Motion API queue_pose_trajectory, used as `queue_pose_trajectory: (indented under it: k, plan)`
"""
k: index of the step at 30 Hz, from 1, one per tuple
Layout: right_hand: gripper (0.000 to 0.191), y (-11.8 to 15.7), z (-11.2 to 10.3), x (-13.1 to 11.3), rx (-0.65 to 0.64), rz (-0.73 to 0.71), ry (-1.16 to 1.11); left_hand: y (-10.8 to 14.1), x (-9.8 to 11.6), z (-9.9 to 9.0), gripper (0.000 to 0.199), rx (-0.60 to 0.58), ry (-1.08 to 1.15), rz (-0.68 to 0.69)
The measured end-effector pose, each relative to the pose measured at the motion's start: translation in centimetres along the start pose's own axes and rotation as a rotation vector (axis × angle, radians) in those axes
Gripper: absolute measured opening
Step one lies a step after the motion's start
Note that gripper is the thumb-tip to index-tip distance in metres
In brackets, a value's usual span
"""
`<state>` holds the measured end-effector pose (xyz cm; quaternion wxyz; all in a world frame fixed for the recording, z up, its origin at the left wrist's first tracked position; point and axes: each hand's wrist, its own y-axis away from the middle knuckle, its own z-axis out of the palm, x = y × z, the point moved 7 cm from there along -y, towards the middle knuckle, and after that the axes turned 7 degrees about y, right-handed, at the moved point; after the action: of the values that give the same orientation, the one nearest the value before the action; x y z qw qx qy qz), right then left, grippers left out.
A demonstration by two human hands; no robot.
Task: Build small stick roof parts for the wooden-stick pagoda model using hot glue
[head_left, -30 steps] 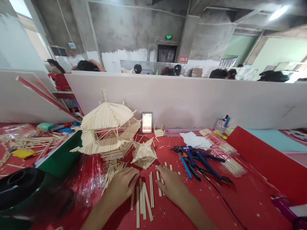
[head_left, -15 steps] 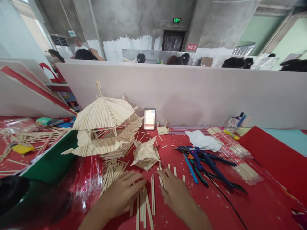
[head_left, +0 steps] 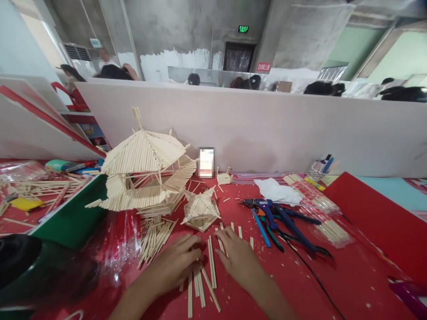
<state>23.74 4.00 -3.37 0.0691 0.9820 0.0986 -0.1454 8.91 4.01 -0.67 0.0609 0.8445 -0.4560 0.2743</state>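
Note:
My left hand (head_left: 178, 262) is curled low over several loose wooden sticks (head_left: 196, 289) on the red tabletop. Its fingertips are closed at the upper end of one slanting stick (head_left: 211, 291); the grip itself is partly hidden. To its right, my right hand (head_left: 240, 255) lies with fingers apart, the tips touching or just above short sticks. Between the hands, a few parallel sticks (head_left: 211, 262) lie lengthwise. Just beyond them stands a small stick-built roof model (head_left: 201, 209). A larger stick pavilion (head_left: 147, 173) rises behind to the left.
A blue glue gun (head_left: 263, 205), pliers (head_left: 296, 229) and a blue pen (head_left: 260, 227) lie to the right, with a trailing cable. White tissue (head_left: 278, 191) and bagged sticks (head_left: 328, 226) are farther back. A dark round object (head_left: 36, 271) fills the near left. A white partition (head_left: 267, 129) closes the back.
The slanting stick below my left hand has swung its near end to the right. My right hand stays almost in place, and the whole view has shifted slightly.

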Motion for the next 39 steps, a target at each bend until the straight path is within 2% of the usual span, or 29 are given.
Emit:
queue_pose_trajectory:
  k: [6,12,16,20,23,25,27,30,33,36,39]
  plan:
    - [0.028,0.1,-0.3,0.0,0.09,0.001,0.005,0.2,0.1,0.1,0.008,-0.035,0.024,0.065]
    - [0.029,0.1,-0.1,-0.3,0.109,-0.014,0.055,0.3,0.8,-0.6,0.016,-0.051,0.021,0.106]
    - [0.033,0.2,-0.6,-0.1,0.145,-0.004,-0.01,0.3,1.3,-0.4,0.02,-0.03,-0.007,0.141]
    - [0.033,0.4,-1.7,0.5,0.225,-0.003,-0.209,0.1,1.8,0.3,0.021,-0.041,0.023,0.145]
    - [0.018,0.5,-2.7,0.9,0.239,-0.047,-0.48,0.0,2.2,0.3,0.021,-0.06,0.074,0.137]
    - [0.009,0.5,-3.0,1.1,0.185,-0.063,-0.725,0.0,2.4,0.0,0.02,-0.074,0.119,0.131]
    - [0.012,0.6,-2.9,0.9,0.073,-0.075,-0.975,0.1,2.4,-0.4,0.021,-0.065,0.183,0.118]
    - [0.027,1.0,-2.7,0.1,-0.068,-0.109,-1.258,0.1,1.8,-1.2,0.024,-0.004,0.327,0.089]
    - [0.042,1.1,-2.3,-0.8,-0.108,-0.114,-1.397,0.1,0.8,-1.8,0.023,0.112,0.477,0.025]
    - [0.051,0.9,-1.7,-1.3,-0.053,-0.096,-1.472,0.2,-0.2,-2.1,0.022,0.251,0.63,-0.08]
    - [0.046,0.7,-1.5,-1.5,0.065,-0.112,-1.464,0.1,-1.0,-2.0,0.025,0.359,0.803,-0.206]
